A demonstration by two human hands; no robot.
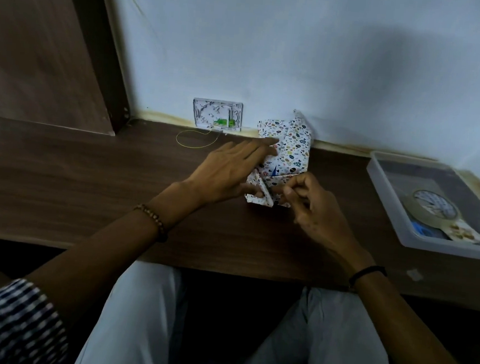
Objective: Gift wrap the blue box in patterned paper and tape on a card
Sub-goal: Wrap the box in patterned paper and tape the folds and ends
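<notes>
Head view: dim, looking down on the tabletop [89, 184].
Left hand [228, 175]: fingers straight, pressing the patterned paper [293, 145].
Blue box [275, 171]: wrapped, only a blue sliver showing between both hands' fingers.
Right hand [314, 207]: fingers curled, apparently pinching a flap of the patterned paper.
Tray [386, 202]: well right of the fingers, holding a tape roll [432, 207].

All but a sliver of the blue box [275, 171] is hidden under white wrapping paper with coloured spots [293, 145]. Right of the paper, a clear plastic tray [386, 199] is cut off by the picture's edge; the blue object [423, 229] inside is unidentifiable.
</notes>
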